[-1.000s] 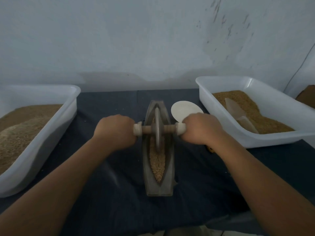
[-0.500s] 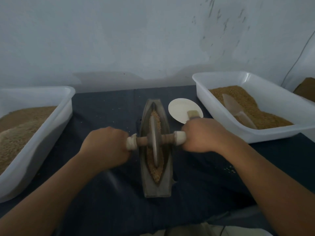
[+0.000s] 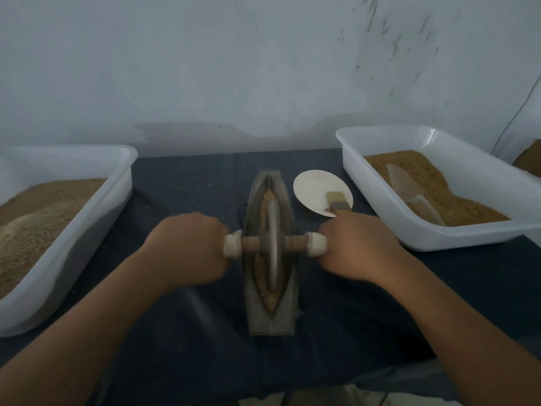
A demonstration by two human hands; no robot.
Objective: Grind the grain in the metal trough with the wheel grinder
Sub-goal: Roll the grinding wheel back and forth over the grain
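Note:
A boat-shaped metal trough (image 3: 288,315) lies lengthwise on the dark cloth in the middle, with brown grain (image 3: 267,200) along its groove. A grey wheel grinder (image 3: 272,244) stands upright in the groove on a wooden axle with pale end caps. My left hand (image 3: 187,250) grips the axle's left handle and my right hand (image 3: 357,247) grips the right handle. The wheel sits at about the trough's middle, and grain shows both beyond it and nearer to me.
A white tub (image 3: 87,230) of grain stands at the left. Another white tub (image 3: 409,232) at the right holds grain and a clear scoop (image 3: 409,194). Between trough and right tub lies a white plate (image 3: 310,186) with a brush (image 3: 336,202). A wall is close behind.
The wheel and both hands have rolled back toward me along the trough, from its far part to its middle. The brush on the plate has come into view.

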